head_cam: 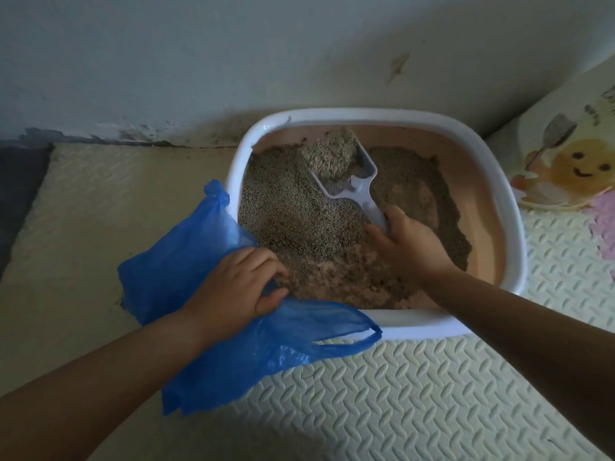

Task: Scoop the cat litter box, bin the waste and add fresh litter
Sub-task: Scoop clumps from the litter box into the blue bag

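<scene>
A white-rimmed litter box (519, 234) with a pinkish inside stands on the floor mat against the wall. Grey-brown litter (286, 211) covers most of its bottom, with bare patches at the right and front. My right hand (406, 244) grips the handle of a white scoop (359, 181), whose bowl is heaped with litter near the box's far wall. My left hand (239, 287) clutches a blue plastic bag (186, 261) at the box's front left corner. The bag drapes over the rim and onto the mat.
A cream textured foam mat (399, 394) covers the floor. The wall (233, 61) runs close behind the box, with dirt along its base. A printed litter sack (565, 154) lies at the right. A dark mat (20, 188) is at the far left.
</scene>
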